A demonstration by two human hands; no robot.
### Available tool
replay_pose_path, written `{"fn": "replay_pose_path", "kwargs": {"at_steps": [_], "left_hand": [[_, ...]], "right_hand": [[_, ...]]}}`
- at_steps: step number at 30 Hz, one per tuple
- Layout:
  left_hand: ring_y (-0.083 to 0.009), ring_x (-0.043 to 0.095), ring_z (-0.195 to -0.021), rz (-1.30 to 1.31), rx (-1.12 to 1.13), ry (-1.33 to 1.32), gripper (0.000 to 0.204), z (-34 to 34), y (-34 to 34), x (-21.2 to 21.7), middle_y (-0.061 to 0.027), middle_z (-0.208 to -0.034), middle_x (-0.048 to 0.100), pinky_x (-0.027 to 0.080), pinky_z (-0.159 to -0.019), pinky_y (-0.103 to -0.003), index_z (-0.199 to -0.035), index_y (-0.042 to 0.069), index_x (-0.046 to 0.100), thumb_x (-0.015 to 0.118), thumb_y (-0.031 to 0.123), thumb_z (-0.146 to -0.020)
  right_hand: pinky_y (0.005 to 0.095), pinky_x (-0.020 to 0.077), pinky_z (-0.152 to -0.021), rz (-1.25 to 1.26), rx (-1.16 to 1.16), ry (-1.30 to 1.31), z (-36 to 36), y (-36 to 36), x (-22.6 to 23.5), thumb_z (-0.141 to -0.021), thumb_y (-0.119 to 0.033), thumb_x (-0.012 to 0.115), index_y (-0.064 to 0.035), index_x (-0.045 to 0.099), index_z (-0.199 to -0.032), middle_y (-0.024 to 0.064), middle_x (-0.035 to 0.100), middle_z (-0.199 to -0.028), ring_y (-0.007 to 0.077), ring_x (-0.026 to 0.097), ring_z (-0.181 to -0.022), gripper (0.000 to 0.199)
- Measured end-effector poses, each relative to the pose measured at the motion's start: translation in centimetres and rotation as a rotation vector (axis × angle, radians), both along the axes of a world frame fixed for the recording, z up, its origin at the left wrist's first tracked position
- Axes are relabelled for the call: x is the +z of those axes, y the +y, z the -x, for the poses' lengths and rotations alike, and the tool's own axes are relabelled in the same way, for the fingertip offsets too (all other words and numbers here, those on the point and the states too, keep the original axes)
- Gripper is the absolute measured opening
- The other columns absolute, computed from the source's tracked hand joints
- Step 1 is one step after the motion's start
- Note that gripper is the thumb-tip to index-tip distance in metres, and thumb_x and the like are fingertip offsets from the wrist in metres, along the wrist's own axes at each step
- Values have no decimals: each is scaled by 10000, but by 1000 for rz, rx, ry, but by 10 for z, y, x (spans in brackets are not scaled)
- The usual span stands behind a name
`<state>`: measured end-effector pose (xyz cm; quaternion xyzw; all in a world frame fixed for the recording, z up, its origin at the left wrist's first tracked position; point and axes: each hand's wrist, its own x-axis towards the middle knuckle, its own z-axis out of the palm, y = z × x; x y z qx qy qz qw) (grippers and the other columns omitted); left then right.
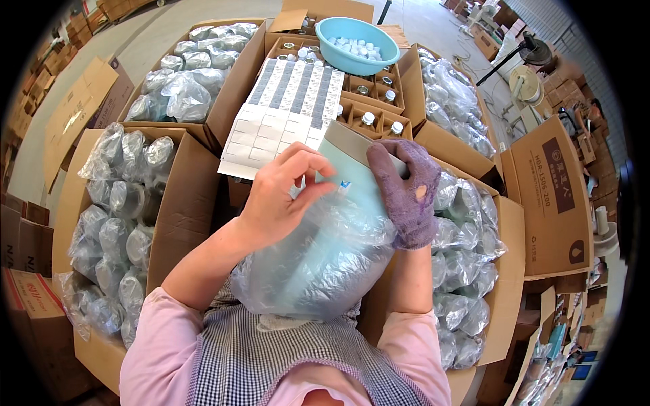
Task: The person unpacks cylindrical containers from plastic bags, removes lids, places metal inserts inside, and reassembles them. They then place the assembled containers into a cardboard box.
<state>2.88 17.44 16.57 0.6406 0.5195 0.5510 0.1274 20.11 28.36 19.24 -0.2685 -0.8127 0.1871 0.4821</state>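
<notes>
A pale blue, glassy vessel point(349, 166) with a grey band at its top stands tilted before my chest. Its lower part sits in a crinkled clear plastic bag point(318, 264). My right hand point(406, 193), in a worn purple glove, is closed round the vessel's upper rim, with the thumb on the near side. My bare left hand point(291, 193) is curled, thumb and forefinger brought close together at a small blue-and-white sticker point(344, 187) against the vessel. A printed white label sheet point(271, 128) lies just beyond the left hand, on a carton.
Open cartons of plastic-wrapped vessels flank me, at left point(122, 223) and right point(467, 271). Ahead, a light blue basin point(359, 47) of white caps rests on a divided carton point(352, 111) of bottles. A carton flap point(552, 196) sticks up at right.
</notes>
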Motion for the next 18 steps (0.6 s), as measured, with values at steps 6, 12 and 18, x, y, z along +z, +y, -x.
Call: {"fn": "replay_pose_path", "kwargs": {"at_steps": [6,12,18], "left_hand": [[-245,595,-735,-246,12,139,137,-1,13,-10,-85,-844,606,493,-645,-341,-856,17,658,740,-36,-760],[-251,589,-723,-240,2,269,135,0,11,-8,-90,-842,605,493,-629,-346,-849,9,629,719,-47,-766],[-91,559,-648,288,-164,-131,198,6,2,1,-21,-750,572,464,-566,-263,-842,21,562,741,-54,-803]], "right_hand": [[381,491,-675,-48,-6,0,1,3,-4,-765,-210,777,-86,744,-811,86,675,-736,272,640,-680,136],[353,511,-742,-3,-33,-148,-1,-2,4,-800,-173,754,-16,733,-892,129,697,-831,260,664,-790,183],[357,512,-741,-26,-27,-142,-3,1,3,-796,-183,762,-19,734,-888,130,697,-827,262,664,-785,190]]}}
